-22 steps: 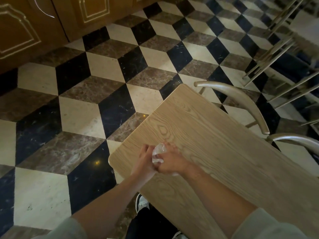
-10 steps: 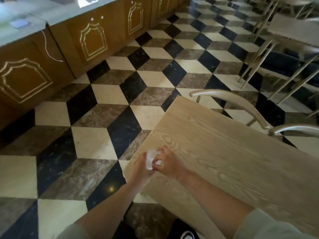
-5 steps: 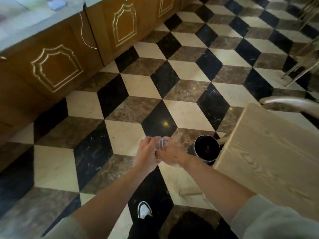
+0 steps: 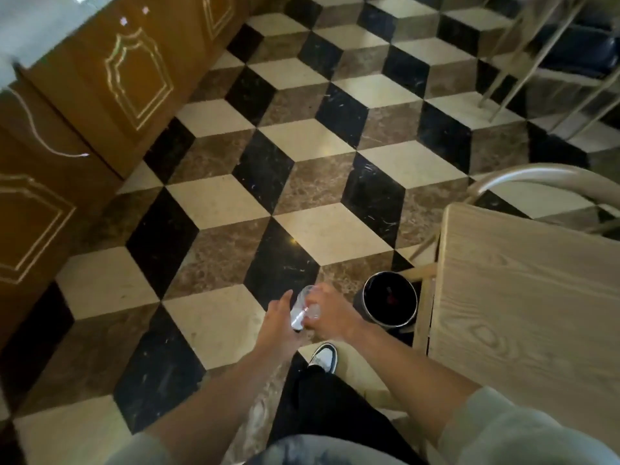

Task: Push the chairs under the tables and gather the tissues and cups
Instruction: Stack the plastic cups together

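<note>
Floor (image 4: pixel 214 199): tiled in a repeating cube pattern of black, cream and brown marble rhombi, spanning the whole scene

Cabinet run (image 4: pixel 100 82): brown wood, along the far left wall, door fronts outlined with pale decorative mouldings. A thin white cable (image 4: pixel 40 135) hangs in a curve across one front

Bin (image 4: pixel 389 302): round, dark interior, metallic rim, standing on the floor at near right

Shoe (image 4: pixel 323 357): white with dark trim, on the floor at near centre, below a black trouser leg (image 4: pixel 328 407)

Clear plastic cup (image 4: pixel 303 310), tilted, clasped between both hands.
</note>
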Demonstrator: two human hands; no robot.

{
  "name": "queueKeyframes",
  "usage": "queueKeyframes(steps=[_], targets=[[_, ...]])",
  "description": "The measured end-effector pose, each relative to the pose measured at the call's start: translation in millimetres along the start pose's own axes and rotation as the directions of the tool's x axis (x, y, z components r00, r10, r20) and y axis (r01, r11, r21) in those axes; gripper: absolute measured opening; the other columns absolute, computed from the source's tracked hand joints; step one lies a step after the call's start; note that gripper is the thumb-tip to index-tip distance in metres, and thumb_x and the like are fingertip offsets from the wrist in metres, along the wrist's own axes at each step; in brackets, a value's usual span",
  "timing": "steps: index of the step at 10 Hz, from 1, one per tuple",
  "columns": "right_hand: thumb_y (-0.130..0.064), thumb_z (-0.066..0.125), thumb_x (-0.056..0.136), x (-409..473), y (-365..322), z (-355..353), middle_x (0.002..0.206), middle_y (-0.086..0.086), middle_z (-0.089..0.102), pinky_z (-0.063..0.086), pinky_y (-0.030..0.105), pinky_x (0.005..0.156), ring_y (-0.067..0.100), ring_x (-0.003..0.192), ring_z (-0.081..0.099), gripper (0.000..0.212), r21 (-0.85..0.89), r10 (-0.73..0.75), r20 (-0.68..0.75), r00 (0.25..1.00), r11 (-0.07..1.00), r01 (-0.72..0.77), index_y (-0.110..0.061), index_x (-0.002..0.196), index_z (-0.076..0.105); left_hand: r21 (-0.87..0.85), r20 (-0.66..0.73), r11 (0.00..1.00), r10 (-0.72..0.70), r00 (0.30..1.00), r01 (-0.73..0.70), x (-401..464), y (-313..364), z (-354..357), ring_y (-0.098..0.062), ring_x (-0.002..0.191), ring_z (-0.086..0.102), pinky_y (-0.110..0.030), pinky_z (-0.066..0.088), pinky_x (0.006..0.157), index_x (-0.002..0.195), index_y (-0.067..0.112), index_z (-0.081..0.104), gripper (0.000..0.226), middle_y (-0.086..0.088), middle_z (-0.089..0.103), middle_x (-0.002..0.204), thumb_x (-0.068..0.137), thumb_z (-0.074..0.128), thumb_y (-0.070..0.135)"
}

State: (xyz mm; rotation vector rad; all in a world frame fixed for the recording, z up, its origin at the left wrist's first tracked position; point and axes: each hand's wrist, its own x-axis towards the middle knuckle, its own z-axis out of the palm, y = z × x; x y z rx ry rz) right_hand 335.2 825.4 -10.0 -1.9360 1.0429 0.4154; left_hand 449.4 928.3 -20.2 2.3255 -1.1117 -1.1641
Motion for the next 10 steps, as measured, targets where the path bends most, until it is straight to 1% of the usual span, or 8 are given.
queueKeyframes(steps=[1,2,3,5,7,8,9,10], targets=[[-0.034,0.073,0.085,15,29,-44,0.131,0.009,0.053,0.048,0.031,0.097,0.022,0.114,0.054,0.045,0.160,0.111,-0.155,0.982,0.983,-0.086,-0.009,0.122,0.065,0.165,0.099,0.986,0.012,0.995,-0.029,55,39,-17,-0.031,0.136,0.045,-0.035,0.042,0.109,0.158,0.013,0.024,0.094,-0.015,0.038,0.150,0.082,0.079,0.020],[-0.028,0.075,0.090,14,64,-80,0.130,0.006,0.048,0.049,0.034,0.088,0.029,0.113,0.059,0.036,0.271,0.296,-0.299,0.907,0.938,-0.217,-0.013,0.121,0.065,0.241,0.169,0.961,0.100,0.981,-0.139,100,91,-24,-0.030,0.133,0.049,-0.040,0.047,0.107,0.154,0.012,0.032,0.079,-0.015,0.041,0.149,0.088,0.075,0.022],[-0.030,0.073,0.091,10,93,-93,0.132,0.007,0.043,0.051,0.038,0.081,0.031,0.103,0.063,0.038,0.329,0.449,-0.357,0.819,0.881,-0.340,-0.015,0.124,0.061,0.236,0.269,0.935,0.200,0.942,-0.266,131,127,-17,-0.029,0.130,0.049,-0.044,0.047,0.106,0.147,0.011,0.041,0.068,-0.012,0.047,0.143,0.090,0.073,0.031],[-0.021,0.071,0.093,15,125,-108,0.139,0.010,0.039,0.056,0.044,0.085,0.037,0.105,0.064,0.044,0.454,0.651,-0.401,0.644,0.752,-0.478,-0.014,0.132,0.054,0.286,0.494,0.856,0.254,0.832,-0.431,200,181,2,-0.027,0.130,0.050,-0.038,0.046,0.097,0.150,0.021,0.036,0.070,-0.005,0.043,0.147,0.091,0.069,0.040],[-0.015,0.068,0.091,42,128,-117,0.140,0.010,0.035,0.056,0.051,0.085,0.043,0.106,0.065,0.045,0.644,0.836,-0.296,0.462,0.532,-0.550,-0.019,0.133,0.050,0.336,0.639,0.731,0.286,0.714,-0.594,273,229,1,-0.027,0.125,0.055,-0.041,0.050,0.099,0.148,0.020,0.039,0.063,-0.007,0.048,0.144,0.091,0.062,0.030],[-0.018,0.067,0.088,48,114,-126,0.141,0.008,0.038,0.056,0.048,0.088,0.039,0.110,0.063,0.046,0.780,0.917,-0.185,0.355,0.356,-0.514,-0.021,0.132,0.052,0.362,0.726,0.615,0.286,0.626,-0.701,303,267,-2,-0.028,0.130,0.052,-0.042,0.048,0.103,0.149,0.021,0.039,0.059,-0.007,0.048,0.148,0.093,0.059,0.029],[-0.022,0.064,0.090,43,104,-124,0.127,0.005,0.048,0.053,0.041,0.084,0.033,0.112,0.061,0.043,0.839,0.948,-0.136,0.286,0.264,-0.475,-0.022,0.131,0.054,0.317,0.783,0.509,0.335,0.523,-0.801,311,307,5,-0.029,0.131,0.052,-0.043,0.047,0.105,0.147,0.018,0.042,0.056,-0.009,0.050,0.147,0.094,0.058,0.026],[-0.025,0.061,0.094,18,100,-127,0.118,0.000,0.051,0.046,0.034,0.078,0.027,0.111,0.060,0.036,0.881,0.976,-0.120,0.183,0.190,-0.433,-0.023,0.130,0.056,0.198,0.836,0.415,0.402,0.374,-0.888,292,345,22,-0.027,0.124,0.054,-0.040,0.047,0.099,0.145,0.014,0.046,0.051,-0.008,0.051,0.141,0.095,0.057,0.024]])
